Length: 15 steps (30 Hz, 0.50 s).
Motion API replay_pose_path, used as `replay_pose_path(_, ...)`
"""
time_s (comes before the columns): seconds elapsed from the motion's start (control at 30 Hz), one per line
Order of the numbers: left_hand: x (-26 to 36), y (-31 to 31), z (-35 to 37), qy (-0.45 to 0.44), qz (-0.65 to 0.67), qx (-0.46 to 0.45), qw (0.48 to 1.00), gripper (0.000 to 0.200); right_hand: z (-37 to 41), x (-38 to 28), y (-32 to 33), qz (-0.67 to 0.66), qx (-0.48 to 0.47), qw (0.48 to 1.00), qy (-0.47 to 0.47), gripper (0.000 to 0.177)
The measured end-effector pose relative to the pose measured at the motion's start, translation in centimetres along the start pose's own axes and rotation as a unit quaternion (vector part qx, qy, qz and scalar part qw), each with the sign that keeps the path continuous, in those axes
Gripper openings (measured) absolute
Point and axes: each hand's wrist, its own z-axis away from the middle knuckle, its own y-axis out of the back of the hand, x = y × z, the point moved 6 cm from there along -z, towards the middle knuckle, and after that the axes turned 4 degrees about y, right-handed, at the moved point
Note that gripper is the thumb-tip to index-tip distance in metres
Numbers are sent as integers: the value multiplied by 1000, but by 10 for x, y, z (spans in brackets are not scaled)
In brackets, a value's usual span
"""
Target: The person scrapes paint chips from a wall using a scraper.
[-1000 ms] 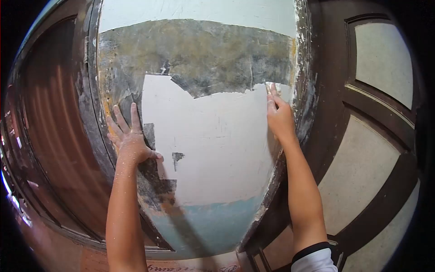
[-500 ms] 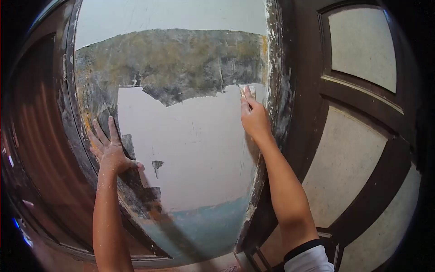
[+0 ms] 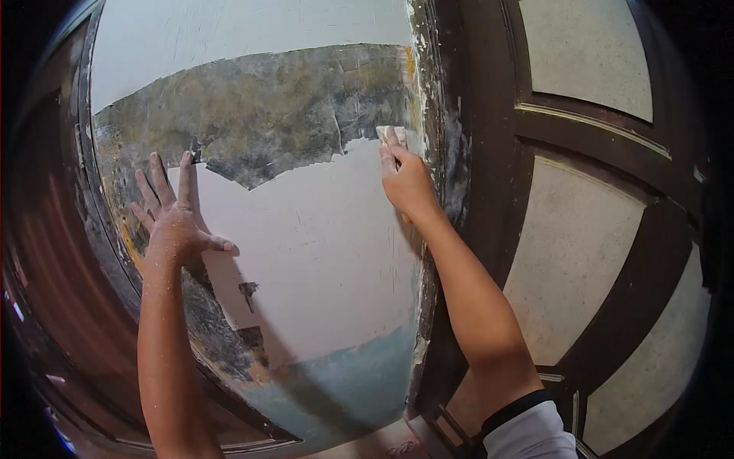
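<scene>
My right hand (image 3: 409,180) grips a small, pale, flat scraper (image 3: 391,135) and holds it against the wall near the right edge of the white coat (image 3: 313,245). Its fingers are pressed together on the tool. Spread wide, my left hand (image 3: 176,214) lies on the wall at the left border of the white coat, with nothing in it. Above both hands runs a bare band of grey and brown wall (image 3: 252,103) with a jagged lower edge. Small dark patches show through the white near my left thumb.
A brown door frame with pale panels (image 3: 585,252) stands on the right. At the left is a dark brown wooden panel (image 3: 65,252). Blue-green wall (image 3: 344,386) shows below the white coat, and more white (image 3: 252,27) covers the top.
The view has shifted and tilted a little. My left hand has moved up along the border of the white coat. My right hand and the scraper are slightly higher on the wall.
</scene>
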Motion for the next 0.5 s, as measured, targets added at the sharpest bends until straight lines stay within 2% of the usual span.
replay_pose_path(0.07, -3, -5, -3, 15, 6, -6, 1000, 182, 0, 2, -2, -13, 9, 1000, 27, 39)
replay_pose_path(0.1, -1, 0, -2, 22, -12, -30, 999, 181, 6, 2, -2, -8, -26, 1000, -4, 40)
replay_pose_path(0.2, -4, -8, -8, 26, 0, -14, 1000, 189, 6, 4, -1, 13, -29, 999, 23, 41)
replay_pose_path(0.23, -3, -10, -10, 42, -12, -23, 999, 189, -1, 12, -3, 18, 30, 998, 58, 30)
replay_pose_path(0.27, 0, -8, -9, 42, -13, -24, 999, 189, -6, 15, -6, 17, 29, 998, 57, 30)
replay_pose_path(0.33, 1, -5, -6, 49, -3, -25, 998, 189, -8, 9, -3, -39, 108, 980, 165, 30)
replay_pose_path(0.37, 0, -6, -6, 43, 8, -24, 999, 188, -6, 7, -2, -5, 49, 995, 85, 31)
replay_pose_path(0.4, 0, -7, -6, 43, 7, -25, 999, 188, 1, 3, -1, -6, 48, 995, 84, 31)
replay_pose_path(0.47, 1, -5, -6, 52, -3, -28, 998, 188, 16, 3, -8, 34, -13, 999, 37, 31)
replay_pose_path(0.5, 1, -4, -4, 42, 9, -25, 999, 187, 18, 1, -7, 31, -5, 998, 58, 30)
